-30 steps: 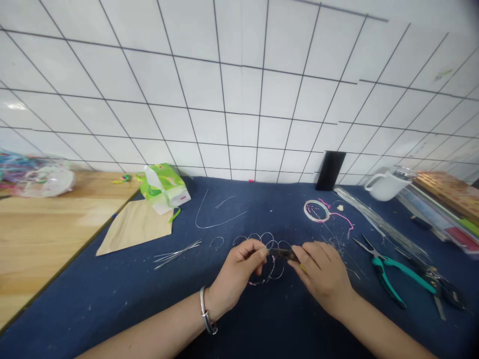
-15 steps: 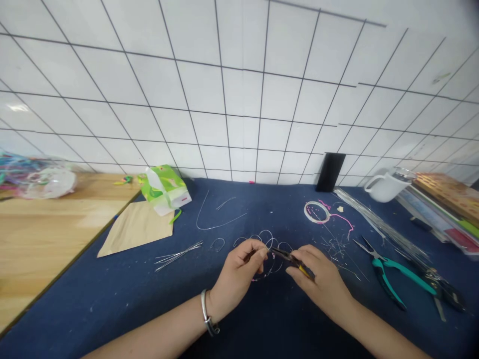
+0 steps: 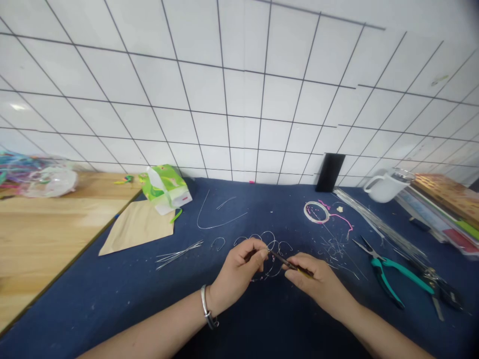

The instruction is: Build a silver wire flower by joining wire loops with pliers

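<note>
In the middle of the dark blue cloth, my left hand pinches a piece of thin wirework. Several curled silver wire loops show just behind and below its fingers; which of them join the held piece I cannot tell. My right hand is closed round slim pliers with dark jaws and a bit of yellow on the handle. The tips of the pliers meet the wire at my left fingertips. A single bent wire ring lies left of my left hand.
Left: cut wires, a tissue pack, brown paper and a wooden board. Right: a white ring with pink thread, wire scraps, teal-handled pliers, long wires, a white mug and a black upright object.
The pliers in my right hand have turned, so their handles look narrower and closer together. My right hand has shifted slightly left and down. My left hand stays nearly still.
</note>
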